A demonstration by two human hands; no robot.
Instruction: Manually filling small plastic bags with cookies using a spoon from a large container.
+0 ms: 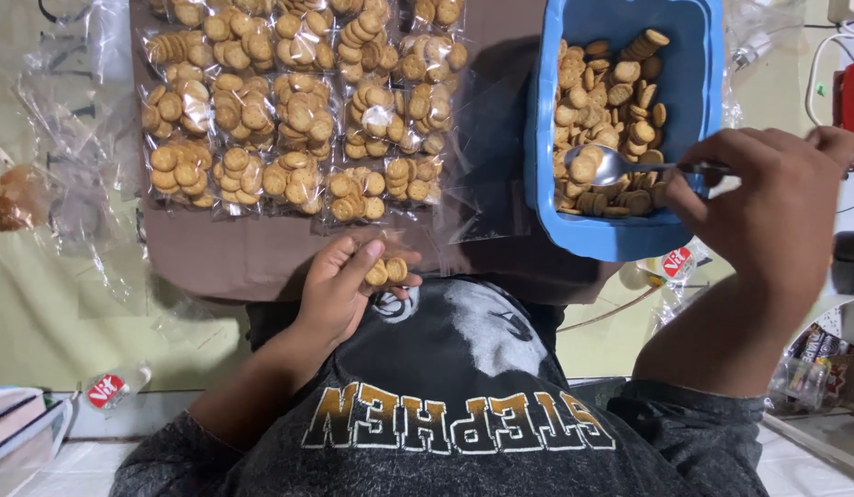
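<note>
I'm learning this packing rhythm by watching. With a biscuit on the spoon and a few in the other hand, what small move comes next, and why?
Probably carry the spoon from the blue tub toward the left hand. The right hand holds the spoon over the tub with a biscuit on its bowl, while the left hand holds a few biscuits low, near the body.
</note>
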